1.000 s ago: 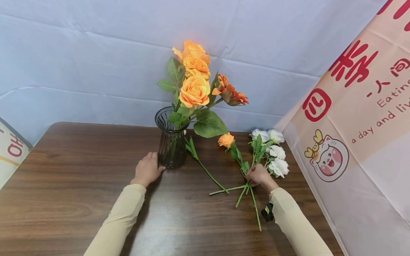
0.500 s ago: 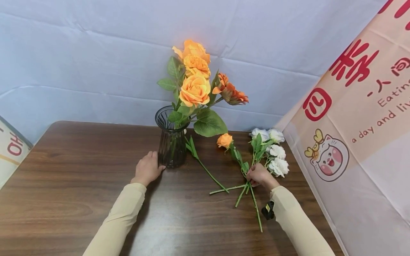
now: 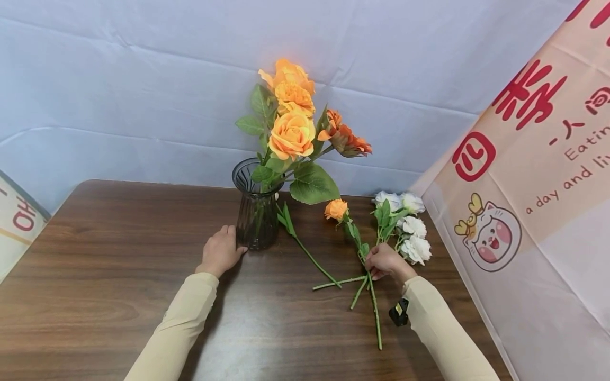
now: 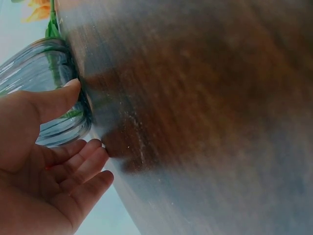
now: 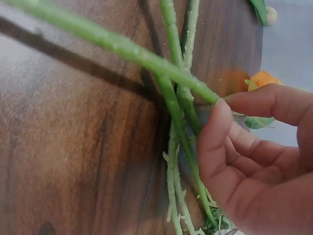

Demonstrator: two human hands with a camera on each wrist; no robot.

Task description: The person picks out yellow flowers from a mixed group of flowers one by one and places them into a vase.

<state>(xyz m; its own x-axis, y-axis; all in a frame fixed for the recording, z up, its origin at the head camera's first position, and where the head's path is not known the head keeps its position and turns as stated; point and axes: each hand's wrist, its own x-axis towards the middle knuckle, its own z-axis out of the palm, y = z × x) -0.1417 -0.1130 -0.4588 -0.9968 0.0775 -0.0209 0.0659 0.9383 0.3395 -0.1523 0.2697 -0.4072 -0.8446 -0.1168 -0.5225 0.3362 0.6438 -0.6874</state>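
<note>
My right hand (image 3: 385, 262) pinches a green stem (image 5: 132, 54) between thumb and forefinger; it belongs to a small orange rose (image 3: 336, 209). Other stems (image 5: 177, 105) cross beneath it on the table, leading to several white flowers (image 3: 413, 227) at the right. My left hand (image 3: 221, 251) rests beside the dark ribbed glass vase (image 3: 257, 225), its thumb at the front of the base. In the left wrist view the other fingers (image 4: 83, 166) extend loosely near the base. Large orange roses (image 3: 292, 135) and darker orange flowers (image 3: 350, 142) stand in the vase.
A single leafy stem (image 3: 312, 256) lies on the brown wooden table (image 3: 119, 286) between vase and rose. Behind the table hangs a pale cloth (image 3: 143, 95). A printed banner (image 3: 538, 174) borders the right side.
The lower end of the pinched stem has swung slightly left and toward the person. The left hand and vase stay in place.
</note>
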